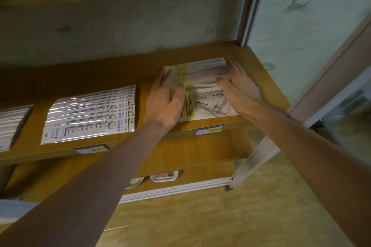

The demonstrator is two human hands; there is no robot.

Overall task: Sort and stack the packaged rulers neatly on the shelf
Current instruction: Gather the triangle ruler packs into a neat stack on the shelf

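A fanned row of packaged set-square rulers (pixel 208 104), clear plastic with yellow header cards, lies at the right end of the wooden shelf (pixel 112 70). My left hand (pixel 164 100) presses flat against the row's left side, fingers together. My right hand (pixel 239 84) lies flat on its right side, fingers extended over the far packs. Neither hand grips a pack. A second fanned row of packaged straight rulers (pixel 90 114), white with numbered scales, lies to the left of my left hand, apart from it.
A third stack of white packs (pixel 12 124) sits at the shelf's far left edge. Price labels (pixel 208 130) are stuck on the shelf front. A lower shelf (pixel 180 174) holds small items. A frosted glass panel (pixel 301 32) stands right of the shelf.
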